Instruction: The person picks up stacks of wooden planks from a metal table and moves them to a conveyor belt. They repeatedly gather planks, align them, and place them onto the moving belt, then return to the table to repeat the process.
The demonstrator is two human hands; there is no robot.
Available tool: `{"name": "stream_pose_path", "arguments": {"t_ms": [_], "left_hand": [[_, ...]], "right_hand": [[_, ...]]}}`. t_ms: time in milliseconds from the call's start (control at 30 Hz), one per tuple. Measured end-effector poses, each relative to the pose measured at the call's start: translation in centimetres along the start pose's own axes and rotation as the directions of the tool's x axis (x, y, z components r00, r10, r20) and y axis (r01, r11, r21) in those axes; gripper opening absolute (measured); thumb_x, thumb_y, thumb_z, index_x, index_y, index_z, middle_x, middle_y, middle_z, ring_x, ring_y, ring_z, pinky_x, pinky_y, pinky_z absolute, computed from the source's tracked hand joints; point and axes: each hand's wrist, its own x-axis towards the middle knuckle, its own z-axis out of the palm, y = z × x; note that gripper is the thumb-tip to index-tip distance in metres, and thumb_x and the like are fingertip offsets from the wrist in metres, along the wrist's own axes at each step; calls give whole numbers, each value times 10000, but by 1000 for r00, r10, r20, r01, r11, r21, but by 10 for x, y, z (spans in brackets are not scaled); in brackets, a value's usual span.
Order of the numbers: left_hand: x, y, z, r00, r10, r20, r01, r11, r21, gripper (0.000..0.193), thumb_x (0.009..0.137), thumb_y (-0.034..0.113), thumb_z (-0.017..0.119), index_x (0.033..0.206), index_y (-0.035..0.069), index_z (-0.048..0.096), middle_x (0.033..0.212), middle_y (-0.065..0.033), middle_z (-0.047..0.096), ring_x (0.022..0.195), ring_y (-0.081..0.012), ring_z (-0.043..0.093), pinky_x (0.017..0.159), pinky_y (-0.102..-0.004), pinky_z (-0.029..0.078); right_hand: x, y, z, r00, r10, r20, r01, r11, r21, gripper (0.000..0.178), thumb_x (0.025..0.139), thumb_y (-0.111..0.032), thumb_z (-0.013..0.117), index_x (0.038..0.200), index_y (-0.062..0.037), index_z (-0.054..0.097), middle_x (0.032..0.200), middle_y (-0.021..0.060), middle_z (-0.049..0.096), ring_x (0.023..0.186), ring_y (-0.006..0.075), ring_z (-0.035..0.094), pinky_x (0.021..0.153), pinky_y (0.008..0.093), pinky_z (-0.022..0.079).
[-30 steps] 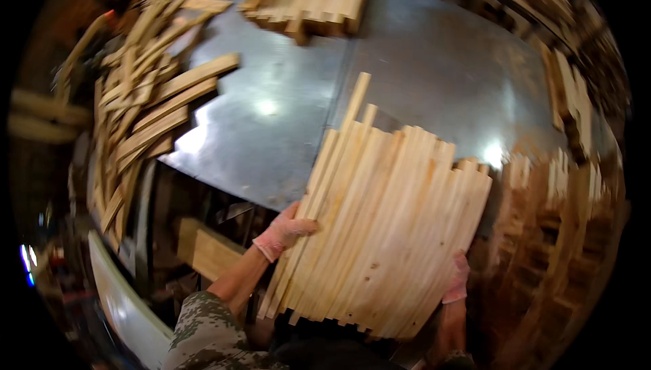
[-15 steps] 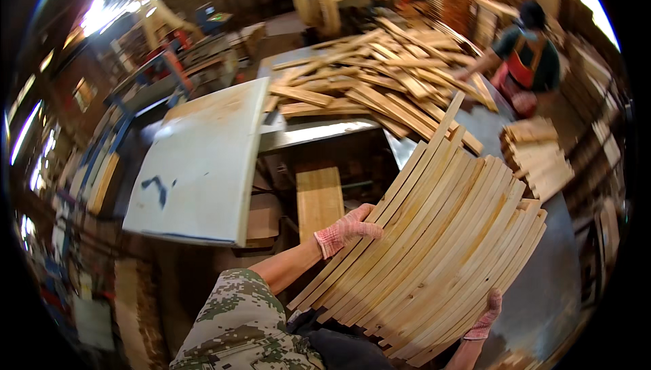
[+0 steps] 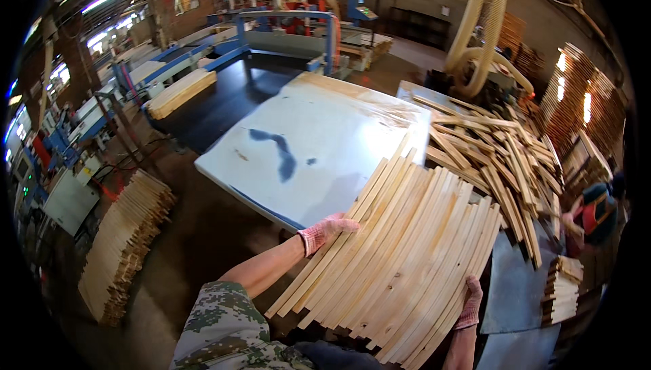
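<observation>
Between my two gloved hands I carry a wide row of wooden strips (image 3: 400,261), pressed side by side with uneven ends. My left hand (image 3: 330,231), in a pink knit glove, grips the row's left edge, thumb over the outer strips. My right hand (image 3: 471,300), gloved alike, clasps the right edge lower down. The far ends of the strips overlap the near right corner of a white-topped table (image 3: 332,139) in the picture. Whether they touch it I cannot tell. That tabletop bears dark blue stains.
Loose wooden strips (image 3: 502,160) lie heaped on a metal table (image 3: 505,282) at right. A person (image 3: 597,214) stands beyond. At left are a stack of strips (image 3: 125,248) and a black-bedded machine (image 3: 230,99) with a blue frame. Thick ducts (image 3: 485,24) hang behind the heap.
My view has swung left, bringing the white-topped table and the blue-framed machine nearer the middle. The row of strips has stayed in both hands and now lies over the table's corner in view.
</observation>
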Motion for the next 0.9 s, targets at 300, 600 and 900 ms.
{"name": "stream_pose_path", "arguments": {"t_ms": [300, 600, 900], "left_hand": [[-50, 38, -225, 965, -50, -257, 72, 994, 77, 922, 867, 362, 911, 1537, -86, 463, 1355, -208, 697, 1136, -275, 728, 982, -431, 605], [8, 136, -330, 878, -22, -479, 390, 614, 687, 998, 950, 669, 711, 1664, 51, 391, 1552, -255, 546, 1429, -323, 540, 1215, -443, 415], [44, 243, -473, 898, 31, -439, 403, 345, 848, 1113, 889, 809, 649, 1674, 70, 374, 1625, -214, 517, 1488, -356, 511, 1200, -427, 431]], "right_hand": [[117, 151, 160, 972, 235, -18, -236, 968, -86, 139, 847, -153, 745, 935, -61, 690, 905, 33, 700, 858, 241, 699, 863, 423, 625], [218, 238, 224, 994, 50, -96, -63, 989, -134, 113, 923, -190, 728, 970, -90, 700, 904, -4, 703, 873, 204, 685, 903, 388, 607], [269, 332, 384, 993, 115, -35, -119, 981, -153, 293, 935, -309, 739, 1113, -82, 689, 1096, 98, 752, 1000, 293, 742, 935, 443, 627]]}}
